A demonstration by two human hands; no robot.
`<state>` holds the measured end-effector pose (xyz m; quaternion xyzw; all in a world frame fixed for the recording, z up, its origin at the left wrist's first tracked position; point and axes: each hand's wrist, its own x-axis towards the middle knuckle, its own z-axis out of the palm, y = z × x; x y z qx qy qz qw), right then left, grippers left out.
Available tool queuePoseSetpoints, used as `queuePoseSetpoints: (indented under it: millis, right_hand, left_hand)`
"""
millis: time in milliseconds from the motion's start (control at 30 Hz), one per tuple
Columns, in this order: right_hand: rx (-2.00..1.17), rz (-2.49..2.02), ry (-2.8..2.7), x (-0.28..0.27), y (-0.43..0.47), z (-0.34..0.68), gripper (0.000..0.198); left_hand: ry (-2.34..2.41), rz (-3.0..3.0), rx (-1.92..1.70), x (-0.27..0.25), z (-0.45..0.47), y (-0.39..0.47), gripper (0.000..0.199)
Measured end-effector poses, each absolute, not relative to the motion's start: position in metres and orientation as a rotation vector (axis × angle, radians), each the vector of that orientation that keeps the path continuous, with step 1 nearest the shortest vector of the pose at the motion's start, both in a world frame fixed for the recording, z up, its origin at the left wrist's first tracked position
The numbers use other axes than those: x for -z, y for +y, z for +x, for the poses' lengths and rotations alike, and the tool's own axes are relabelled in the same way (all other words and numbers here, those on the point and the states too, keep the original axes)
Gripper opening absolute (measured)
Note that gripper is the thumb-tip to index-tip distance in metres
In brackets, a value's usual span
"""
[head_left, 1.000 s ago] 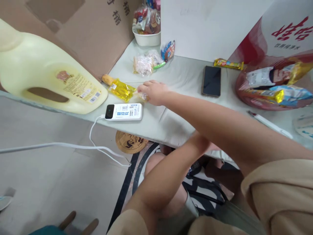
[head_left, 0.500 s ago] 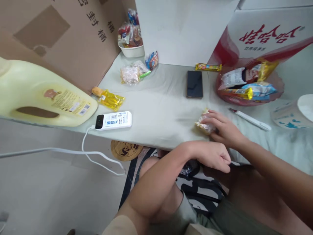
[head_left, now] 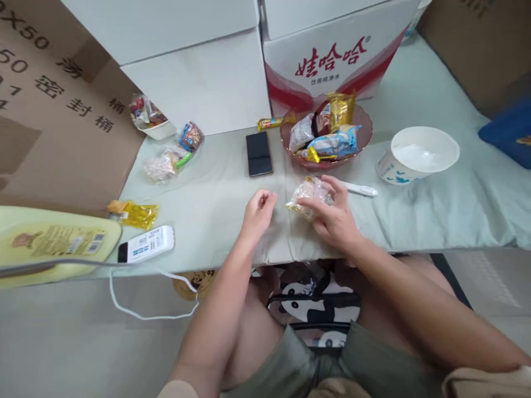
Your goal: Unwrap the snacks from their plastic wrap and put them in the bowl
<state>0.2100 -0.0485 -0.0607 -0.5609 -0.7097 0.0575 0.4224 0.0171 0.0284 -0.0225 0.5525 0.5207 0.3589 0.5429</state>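
Note:
My right hand [head_left: 338, 218] curls around a snack in crinkled clear wrapping with yellow edges [head_left: 306, 194], which rests on the green cloth near the table's front. Its thumb and fingers press on the wrapper's right side. To the left of it, my left hand [head_left: 259, 213] is closed in a loose fist just over the cloth; nothing shows in it. Just behind my right hand lies a white pen [head_left: 360, 189], its left end partly hidden by the fingers. A dark phone [head_left: 259, 154] lies flat beyond my left hand.
A pink glass bowl [head_left: 367, 135] holds several packaged snacks. Right of it stands a paper tub [head_left: 392, 167]. At left are a power bank [head_left: 150, 245] with a white cable, a yellow wrapper [head_left: 143, 214], more snacks [head_left: 161, 166] and a large yellow jug [head_left: 25, 276]. Boxes [head_left: 199, 88] line the back.
My view has swung to the right. My left hand has moved from in front of my right forearm to the left of the wrapped snack, over the table. My right hand stays on the snack.

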Motion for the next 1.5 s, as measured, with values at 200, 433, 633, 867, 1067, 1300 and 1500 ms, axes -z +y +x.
queuePoseSetpoints:
  millis: [200, 433, 633, 867, 1067, 1300, 1500]
  right_hand:
    - [-0.04, -1.269, -1.928, 0.057, -0.057, 0.218, 0.054]
    - [-0.051, -1.257, -2.064, 0.049, -0.061, 0.215, 0.074]
    - [-0.121, -1.402, -1.828, 0.038, -0.054, 0.245, 0.049]
    - [-0.077, -2.046, -1.65, 0.055, -0.04, 0.276, 0.04]
    - [-0.203, -2.04, -1.601, 0.043, -0.048, 0.269, 0.031]
    - [-0.96, -1.544, -1.368, 0.023, -0.059, 0.219, 0.043]
    - [-0.824, -1.558, -1.476, 0.025, -0.051, 0.203, 0.032]
  left_hand:
    - [0.792, 0.745, -0.542, 0.014, 0.037, 0.016, 0.055]
    - [0.786, 0.695, -0.647, 0.015, 0.051, 0.018, 0.039]
    - [0.864, 0.72, -0.842, 0.023, 0.039, 0.028, 0.037]
    - [0.845, 0.659, -0.929, 0.021, 0.022, 0.034, 0.04]
    - [0.831, 0.701, -0.941, 0.02, 0.017, 0.035, 0.045]
    - [0.946, 1.018, -1.097, 0.038, 0.026, 0.031, 0.054]
    - [0.977, 1.162, -1.097, 0.038, 0.034, 0.028, 0.059]
